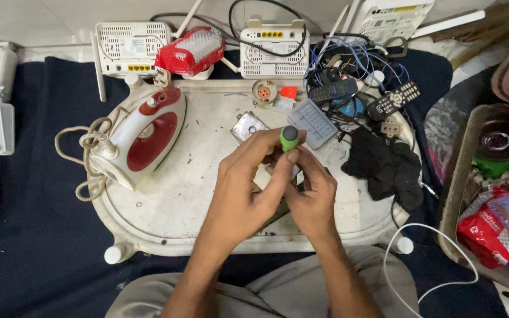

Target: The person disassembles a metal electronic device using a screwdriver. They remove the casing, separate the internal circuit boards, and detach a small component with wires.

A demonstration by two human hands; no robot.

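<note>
Centre of frame: both hands meet over a white oval tray [166, 212] that sits upside down on a dark blue cloth [30, 194] and serves as the bench. Left hand [243, 188] has its fingers closed around the green handle of a screwdriver [289, 139], thumb and forefinger pinching just below the dark cap. Right hand [310, 194] is curled shut beneath it, touching the left hand; it seems to grip a small part against the tool's shaft, but the part itself is hidden by the fingers.

Left of centre on the tray: a red-and-white clothes iron [142, 132] lying with its cord [86, 150] looped beside it. Just above the hands: a small metal plate [248, 125] and a grey perforated cover [313, 122]. Right of the hands: a crumpled black cloth [387, 165].

Upper edge of frame: 2 white routers [131, 47], [274, 50] with a red packet [188, 52] between them. Upper right: 2 remote controls [393, 100] near a tangle of blue wires [349, 53]. Far right: an open box [460, 176] holding a tape roll and packets.
</note>
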